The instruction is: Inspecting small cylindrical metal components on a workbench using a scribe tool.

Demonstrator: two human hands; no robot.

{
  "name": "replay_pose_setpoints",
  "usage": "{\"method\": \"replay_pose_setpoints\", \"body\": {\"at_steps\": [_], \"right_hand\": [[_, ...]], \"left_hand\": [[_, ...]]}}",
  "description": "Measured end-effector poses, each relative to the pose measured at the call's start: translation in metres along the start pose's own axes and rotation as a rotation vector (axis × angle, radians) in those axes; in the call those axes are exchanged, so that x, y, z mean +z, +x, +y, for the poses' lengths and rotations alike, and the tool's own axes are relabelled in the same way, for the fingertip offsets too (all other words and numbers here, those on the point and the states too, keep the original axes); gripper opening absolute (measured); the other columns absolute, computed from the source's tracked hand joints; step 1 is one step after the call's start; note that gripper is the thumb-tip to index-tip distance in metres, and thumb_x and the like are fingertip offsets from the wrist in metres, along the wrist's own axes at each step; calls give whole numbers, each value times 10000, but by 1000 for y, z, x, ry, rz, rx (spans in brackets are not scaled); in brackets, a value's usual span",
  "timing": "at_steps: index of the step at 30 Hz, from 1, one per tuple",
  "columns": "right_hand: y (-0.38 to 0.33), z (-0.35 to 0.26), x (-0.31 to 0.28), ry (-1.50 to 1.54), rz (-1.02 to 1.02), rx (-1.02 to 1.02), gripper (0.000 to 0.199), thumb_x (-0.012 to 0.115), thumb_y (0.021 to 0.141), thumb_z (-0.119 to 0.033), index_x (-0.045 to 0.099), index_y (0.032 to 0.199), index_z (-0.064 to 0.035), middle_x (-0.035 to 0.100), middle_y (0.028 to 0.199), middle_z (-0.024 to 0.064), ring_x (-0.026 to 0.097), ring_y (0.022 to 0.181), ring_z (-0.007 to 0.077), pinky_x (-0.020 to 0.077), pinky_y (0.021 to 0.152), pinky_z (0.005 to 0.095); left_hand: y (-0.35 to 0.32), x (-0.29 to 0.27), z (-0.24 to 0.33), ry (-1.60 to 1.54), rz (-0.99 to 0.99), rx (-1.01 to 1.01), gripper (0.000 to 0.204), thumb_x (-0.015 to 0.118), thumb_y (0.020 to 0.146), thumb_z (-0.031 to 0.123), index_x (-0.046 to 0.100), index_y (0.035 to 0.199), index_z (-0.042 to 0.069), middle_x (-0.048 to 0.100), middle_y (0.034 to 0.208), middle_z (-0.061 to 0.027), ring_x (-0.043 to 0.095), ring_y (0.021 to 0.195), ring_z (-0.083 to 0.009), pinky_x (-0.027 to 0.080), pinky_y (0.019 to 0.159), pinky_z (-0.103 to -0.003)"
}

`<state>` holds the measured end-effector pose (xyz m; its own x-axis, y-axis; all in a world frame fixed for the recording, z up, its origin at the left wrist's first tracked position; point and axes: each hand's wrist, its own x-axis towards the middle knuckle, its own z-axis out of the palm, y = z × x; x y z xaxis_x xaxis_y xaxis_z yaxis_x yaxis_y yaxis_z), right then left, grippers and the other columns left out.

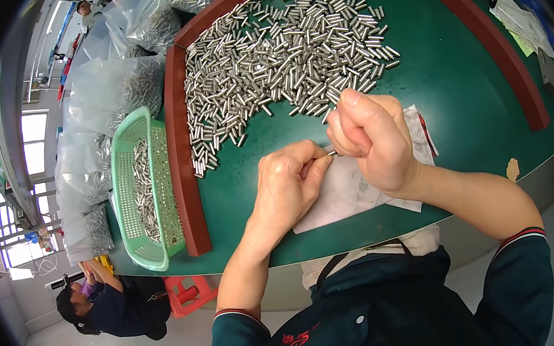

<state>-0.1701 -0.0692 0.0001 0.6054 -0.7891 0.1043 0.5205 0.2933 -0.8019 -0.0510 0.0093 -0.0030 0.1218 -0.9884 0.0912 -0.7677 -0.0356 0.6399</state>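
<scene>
My left hand (pixel 288 182) is closed in a pinch on a small metal pin (pixel 332 153), whose end shows past the fingertips. Close on its right, my right hand (pixel 377 140) is curled with the thumb on top; what its fingers hold, if anything, is hidden. Both hands are over a whitish, smudged cloth (pixel 339 197) on the green table. Beyond them spreads a large heap of short silvery metal pins (pixel 285 52).
Dark red wooden rails (pixel 184 148) border the heap. Outside the left rail stands a light green plastic basket (pixel 138 243) with more pins. Clear plastic bags (pixel 105 89) of metal parts line the far left. Papers (pixel 522 22) lie at right. Another person (pixel 113 302) sits beside a red stool (pixel 189 295).
</scene>
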Motion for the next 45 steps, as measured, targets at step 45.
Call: {"method": "replay_pose_setpoints", "body": {"at_steps": [45], "right_hand": [[3,-1,-11,84,-73,46,429,324,894,-216,264,488,-91,293,419,-5,207,404,69,185,399,232]], "left_hand": [[16,-31,-38,-448,355,-363,133,554,819,119,580,764,1,428,572,68,366,498,-40,294,456,-187]]}}
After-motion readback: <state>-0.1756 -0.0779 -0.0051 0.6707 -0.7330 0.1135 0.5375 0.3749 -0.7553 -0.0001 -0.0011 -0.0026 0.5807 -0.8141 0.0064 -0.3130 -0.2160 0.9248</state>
